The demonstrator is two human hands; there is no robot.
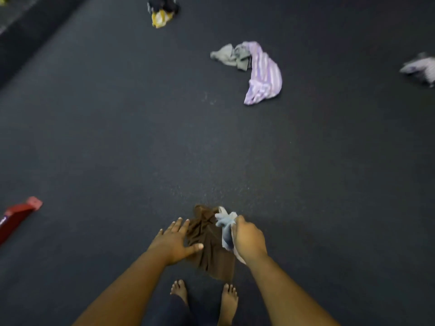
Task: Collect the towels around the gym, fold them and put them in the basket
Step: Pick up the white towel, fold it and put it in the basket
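Currently logging the pickup stage, head view only. My right hand is curled round a pale blue-grey towel; a bunched tuft sticks up above the fist and the rest trails down past the wrist. A brown towel hangs in the same bundle. I cannot tell whether the right hand grips it too or whether it is only draped against the blue one.

My left hand is flat and spread, fingers straight, thumb lying on the brown cloth. My reading: it steadies or gathers the hanging cloth so that nothing drops while I stand over the floor. Both bare feet show below the bundle.

Materials: both held towels are limp and deeply creased, and look soft and thin. The floor is dark, matte and finely speckled, probably rubber.

Not yet collected, well ahead of me:
- a lilac striped towel, crumpled in a curve;
- a grey-green towel touching its upper end;
- a dark-and-yellow heap, farther off and blurred;
- a pale striped heap at the right edge, blurred.

A red object lies at the left edge; I cannot identify it. No basket is in view. Folding has not begun.
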